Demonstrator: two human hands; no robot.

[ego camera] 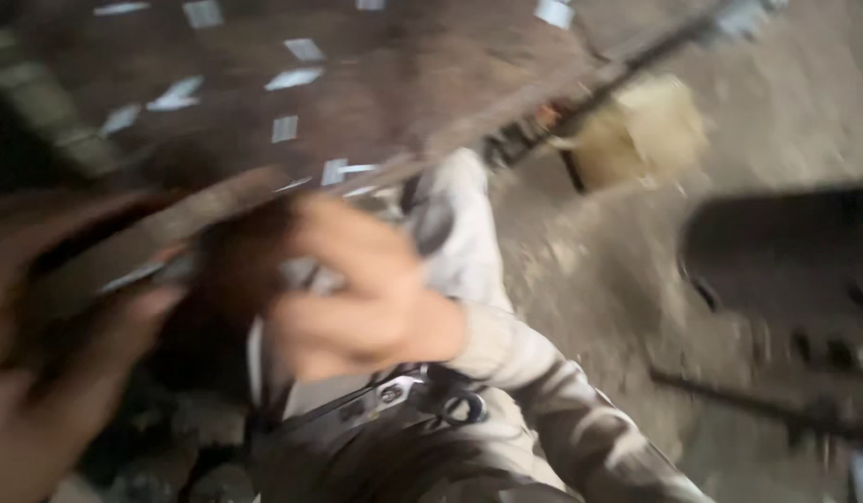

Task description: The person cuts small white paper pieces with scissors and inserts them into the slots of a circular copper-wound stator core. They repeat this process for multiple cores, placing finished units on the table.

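dim warm light, rough grey concrete floor [627, 279] (heavily blurred), tan block [641, 135], dark slotted object [785, 279] at right

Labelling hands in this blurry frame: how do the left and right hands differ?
The left hand sits at the frame's lower left edge, large, dark and partly cut off; the right hand is mid-frame, brighter and whole. The right hand shows a pale sleeve; the left shows none. Both touch the brown board, and both are motion-blurred.

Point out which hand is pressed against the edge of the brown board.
The right hand, the one with the pale sleeve, lies against the board's edge; the left hand sits lower, blurred.
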